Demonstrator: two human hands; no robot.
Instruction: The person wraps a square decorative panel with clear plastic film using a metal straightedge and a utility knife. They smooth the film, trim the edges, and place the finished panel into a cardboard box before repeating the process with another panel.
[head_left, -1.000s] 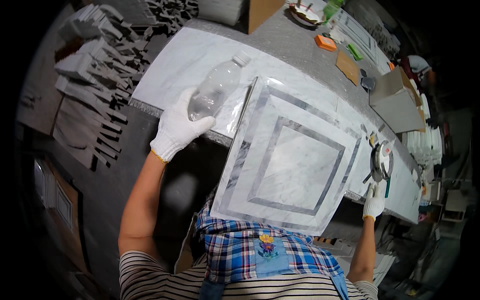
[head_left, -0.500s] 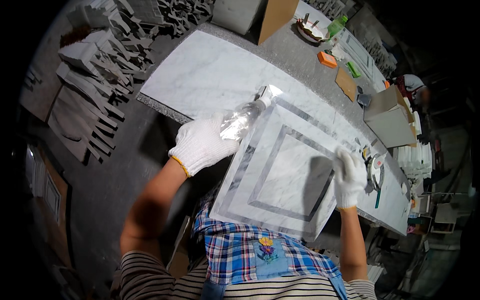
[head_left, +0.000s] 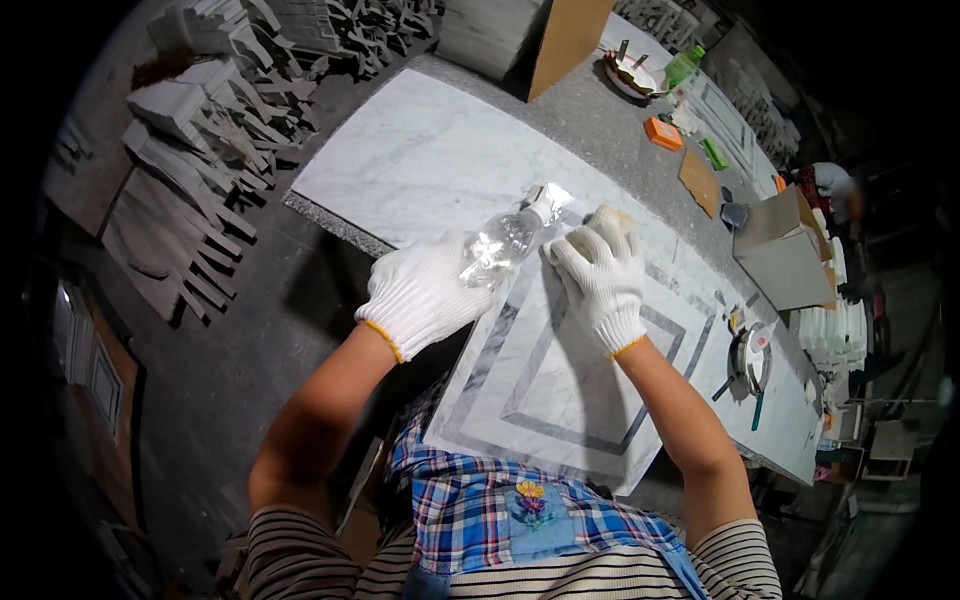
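My left hand [head_left: 425, 295], in a white knit glove with a yellow cuff, is closed around a clear plastic bottle [head_left: 497, 245]. The bottle lies tilted, its white top [head_left: 548, 203] pointing away to the far right. Beneath it is a pale marble panel [head_left: 560, 385] inlaid with grey nested frames, its near edge against my apron. My right hand [head_left: 605, 275], gloved the same way, is over the panel's far part, just right of the bottle top. Its fingers are bent downward and their tips look yellowish; whatever may be under them is hidden.
The panel rests on a large marble slab [head_left: 440, 150] on the bench. To the right lie a round metal dish [head_left: 752, 355] with tools and a white carton [head_left: 785, 250]. Farther back are an orange box [head_left: 663, 133], a bowl [head_left: 632, 78] and a green bottle [head_left: 684, 66]. Stone offcuts [head_left: 200, 130] are piled left.
My right hand has swung left from beside the round dish to the panel's far part near the bottle top. The left hand keeps its hold on the bottle; the view has shifted slightly.
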